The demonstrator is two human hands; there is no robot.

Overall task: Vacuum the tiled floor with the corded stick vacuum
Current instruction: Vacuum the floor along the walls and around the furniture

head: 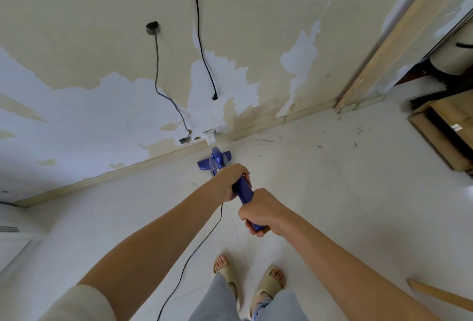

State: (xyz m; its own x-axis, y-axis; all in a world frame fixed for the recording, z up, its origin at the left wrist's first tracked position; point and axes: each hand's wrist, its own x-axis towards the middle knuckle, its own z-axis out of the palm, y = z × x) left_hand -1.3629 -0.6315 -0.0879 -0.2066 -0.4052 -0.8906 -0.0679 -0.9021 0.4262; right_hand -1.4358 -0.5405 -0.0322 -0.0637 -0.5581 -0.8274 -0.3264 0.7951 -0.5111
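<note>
Item: blue stick vacuum (217, 160). We find it at the centre of the view, its floor head just beside the far skirting board (107, 177), its handle running back toward us.

Left hand (231, 181): we note the fingers curled round the handle at the farther grip, holding it firmly.

Right hand (262, 212): we note the fingers wrapped round the near end of the same handle, just behind the left hand.

Power cord (194, 251): black, it leaves the handle below the left hand and trails across the floor toward the near left edge.

Tiled floor (320, 192): pale, with dark specks and debris at the far right, near the skirting.

Wall (76, 39): cream paint, peeled in large white patches. We record white sockets (215, 131) low on it, just beyond the vacuum head; a black cable with a plug (214, 96) hanging above them, apart from them; a grey wire (156, 65) dropping from a dark hole farther left.

Far right: a wooden door frame (399, 39) and a cardboard box (440, 136).

Near: two feet in beige slides (268, 286) under grey trousers; a wooden stick (440, 296) lies at the near right.
</note>
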